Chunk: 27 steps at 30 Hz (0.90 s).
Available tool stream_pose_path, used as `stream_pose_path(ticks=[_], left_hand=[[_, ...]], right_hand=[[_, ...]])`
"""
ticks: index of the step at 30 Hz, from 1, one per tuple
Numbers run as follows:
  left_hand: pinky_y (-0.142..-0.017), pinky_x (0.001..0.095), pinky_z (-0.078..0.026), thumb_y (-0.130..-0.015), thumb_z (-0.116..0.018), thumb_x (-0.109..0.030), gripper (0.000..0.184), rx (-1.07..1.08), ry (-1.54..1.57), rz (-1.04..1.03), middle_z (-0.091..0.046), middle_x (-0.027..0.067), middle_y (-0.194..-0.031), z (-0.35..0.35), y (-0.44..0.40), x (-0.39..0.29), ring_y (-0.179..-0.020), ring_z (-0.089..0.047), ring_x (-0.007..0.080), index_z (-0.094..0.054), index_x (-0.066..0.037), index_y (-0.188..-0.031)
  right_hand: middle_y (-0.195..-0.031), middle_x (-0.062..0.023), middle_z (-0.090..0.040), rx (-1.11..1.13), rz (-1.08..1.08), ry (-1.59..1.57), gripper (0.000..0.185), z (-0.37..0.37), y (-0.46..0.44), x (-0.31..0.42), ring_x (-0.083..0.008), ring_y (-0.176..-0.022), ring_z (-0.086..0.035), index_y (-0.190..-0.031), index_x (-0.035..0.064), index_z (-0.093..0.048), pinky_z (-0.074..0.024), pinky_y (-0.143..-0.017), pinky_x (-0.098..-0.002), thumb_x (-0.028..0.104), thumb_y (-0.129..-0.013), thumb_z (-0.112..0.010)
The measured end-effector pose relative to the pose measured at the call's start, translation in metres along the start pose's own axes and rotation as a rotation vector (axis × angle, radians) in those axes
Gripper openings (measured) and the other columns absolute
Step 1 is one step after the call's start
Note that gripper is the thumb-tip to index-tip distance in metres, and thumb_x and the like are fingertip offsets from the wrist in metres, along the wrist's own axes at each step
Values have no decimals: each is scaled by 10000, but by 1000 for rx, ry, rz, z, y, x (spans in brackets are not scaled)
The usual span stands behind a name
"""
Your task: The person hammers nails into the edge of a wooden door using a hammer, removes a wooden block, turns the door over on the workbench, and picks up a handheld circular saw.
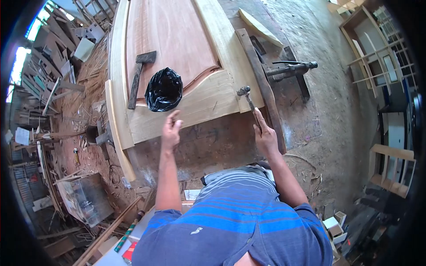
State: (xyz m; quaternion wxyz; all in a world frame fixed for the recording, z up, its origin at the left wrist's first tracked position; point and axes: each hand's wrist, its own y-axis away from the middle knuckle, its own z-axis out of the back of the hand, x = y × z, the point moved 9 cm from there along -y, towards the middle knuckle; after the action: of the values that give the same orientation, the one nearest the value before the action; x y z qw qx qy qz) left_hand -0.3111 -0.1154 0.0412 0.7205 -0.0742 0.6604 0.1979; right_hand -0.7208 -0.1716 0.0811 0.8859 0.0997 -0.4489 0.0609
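My right hand (266,138) is closed round the handle of a hammer (246,95), whose metal head lies over the lower right corner of a wooden door panel (173,37). Just below a black plastic bag (163,91) is my left hand (170,129), its fingers loosely bent and thumb apart, with nothing visible in it. The bag rests on the panel, crumpled and open at the top; its contents are hidden. Left of it lies a hatchet-like tool (136,82) with a dark, broad head and a wooden handle.
The panel lies on a worn workbench (191,144). A clamp-like metal vise (290,70) sticks out at the bench's right side, near a curved wood offcut (259,27). Wood scraps and shavings (91,66) cover the floor at left. Wooden frames (390,166) stand at right.
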Motion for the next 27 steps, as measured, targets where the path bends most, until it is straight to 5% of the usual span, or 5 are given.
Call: stream_pose_path(ticks=[5,12,18,24,27], left_hand=[[-866,292,-565,-1054,-694,-103,175,229,485,204,-755,44,-1119,-102,-15,-10,-982,-706,143,-720,-23,-1207],[-925,429,-527,-920,-810,-212,186,-24,-864,-506,-741,87,-1026,-113,-38,-71,-992,-694,269,-751,-105,-1061],[-914,456,-491,-921,-780,-215,162,145,-1030,-455,-715,68,-1032,-159,-38,-58,-1031,-666,288,-739,-120,-1045],[-840,461,-563,-935,-721,-100,122,153,-698,-458,-725,141,-976,-179,-49,-70,-944,-708,335,-711,-58,-1048],[-800,428,-594,-944,-704,-60,145,177,-481,-382,-723,152,-963,-194,-68,-71,-875,-720,330,-729,-29,-1083]], right_hand=[[-1547,-192,-639,-42,-13,-119,740,0,6,-2,-387,-1399,-622,-1721,266,-385,-549,-1094,-420,30,-1061,-624],[-1474,-171,-683,-78,25,-125,727,5,6,-2,-442,-1276,-669,-1718,275,-377,-572,-1027,-482,78,-1063,-626],[-1522,-170,-663,-93,16,-123,691,8,7,-2,-382,-1363,-656,-1696,196,-437,-555,-1096,-414,20,-1057,-634],[-1269,-222,-754,-96,-10,78,730,17,2,-3,-436,-1077,-750,-1682,272,-461,-608,-912,-495,37,-1020,-657],[-872,-230,-715,-170,31,91,736,16,1,-9,-442,-813,-728,-1694,375,-421,-573,-747,-573,148,-1036,-660]])
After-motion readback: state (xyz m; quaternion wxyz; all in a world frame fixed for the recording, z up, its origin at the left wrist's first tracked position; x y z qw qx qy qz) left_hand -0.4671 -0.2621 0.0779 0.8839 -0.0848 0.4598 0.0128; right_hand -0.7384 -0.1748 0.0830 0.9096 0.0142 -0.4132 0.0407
